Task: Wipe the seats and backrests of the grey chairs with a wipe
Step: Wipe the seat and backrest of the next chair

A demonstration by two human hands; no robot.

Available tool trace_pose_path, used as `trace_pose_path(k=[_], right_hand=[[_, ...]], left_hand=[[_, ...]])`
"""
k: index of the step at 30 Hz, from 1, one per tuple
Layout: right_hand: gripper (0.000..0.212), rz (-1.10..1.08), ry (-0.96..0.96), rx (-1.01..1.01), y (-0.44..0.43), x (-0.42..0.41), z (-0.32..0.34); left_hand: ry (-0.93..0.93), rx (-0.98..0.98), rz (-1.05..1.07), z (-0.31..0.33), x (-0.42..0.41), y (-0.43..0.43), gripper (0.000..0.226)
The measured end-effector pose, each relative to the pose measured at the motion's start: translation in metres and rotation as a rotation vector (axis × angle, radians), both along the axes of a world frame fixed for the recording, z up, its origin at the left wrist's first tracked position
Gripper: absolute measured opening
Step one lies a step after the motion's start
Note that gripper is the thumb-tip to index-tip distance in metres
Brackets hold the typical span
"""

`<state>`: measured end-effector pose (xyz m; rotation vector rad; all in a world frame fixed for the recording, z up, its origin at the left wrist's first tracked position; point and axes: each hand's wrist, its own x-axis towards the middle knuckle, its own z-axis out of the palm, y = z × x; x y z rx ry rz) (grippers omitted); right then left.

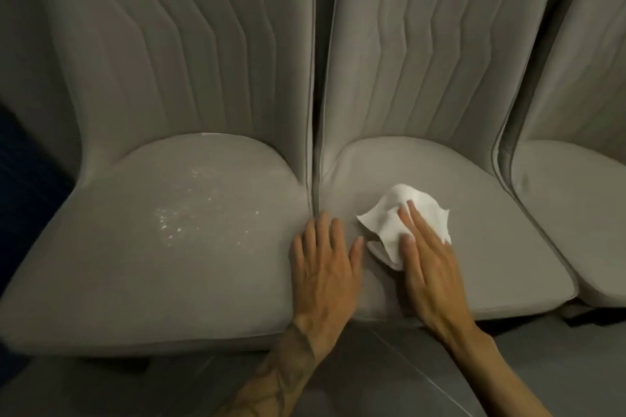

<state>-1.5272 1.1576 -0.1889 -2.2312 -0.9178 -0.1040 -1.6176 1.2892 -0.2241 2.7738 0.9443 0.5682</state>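
Pressing wipe (403,220) flat, right hand (428,267) fingers spread, left hand (325,267) splayed empty beside crumbs (189,213).

Grey chairs (169,264) — matt, velvety cloth, ribbed backrests; wipe (389,223) — white, soft, crumpled paper-like sheet.

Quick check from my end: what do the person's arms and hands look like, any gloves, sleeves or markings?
Both hands are bare: no gloves, and no rings or watch that I can make out. The left hand leads into a bare forearm with dark tattoo markings running along it. The right hand leads into a bare forearm with no visible markings. No sleeves reach into view on either arm.
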Motion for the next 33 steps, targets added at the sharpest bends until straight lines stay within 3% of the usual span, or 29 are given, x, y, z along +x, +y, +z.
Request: trace_pose_path(k=[2,5,8,10,12,15,20,25,30,33], right_hand=[[0.051,0.036,-0.052,0.060,0.016,-0.024,0.010],[0.052,0.085,-0.217,0.102,0.039,-0.065,0.021],[0.053,0.105,-0.230,0.101,0.062,-0.094,0.020],[0.055,0.187,-0.207,0.017,0.077,-0.115,0.005],[0.056,0.258,-0.253,-0.226,0.088,-0.130,-0.021],[0.061,0.173,-0.246,-0.521,0.113,-0.137,-0.046],[0.060,0.074,-0.157,-0.569,0.174,-0.111,-0.032],[0.061,0.452,-0.251,-0.551,0.185,-0.141,-0.046],[0.059,0.127,-0.200,-0.614,0.176,-0.087,-0.033],[0.061,0.178,-0.203,-0.555,0.197,-0.124,-0.038]], left_hand=[[-0.032,0.023,-0.015,-0.001,-0.024,0.011,0.066],[-0.050,0.070,-0.002,-0.001,-0.065,0.030,0.053],[-0.022,0.130,0.046,-0.001,-0.101,0.062,0.050],[-0.017,0.152,0.099,-0.001,-0.127,0.085,0.050],[-0.015,0.157,0.138,-0.001,-0.141,0.102,0.048],[0.013,0.117,0.154,-0.003,-0.148,0.111,0.047],[0.032,0.110,0.144,-0.008,-0.169,0.131,0.054],[-0.022,0.055,0.211,-0.013,-0.184,0.150,0.054],[-0.070,0.057,0.227,-0.017,-0.195,0.153,0.055],[-0.055,0.068,0.256,-0.017,-0.207,0.165,0.057]])
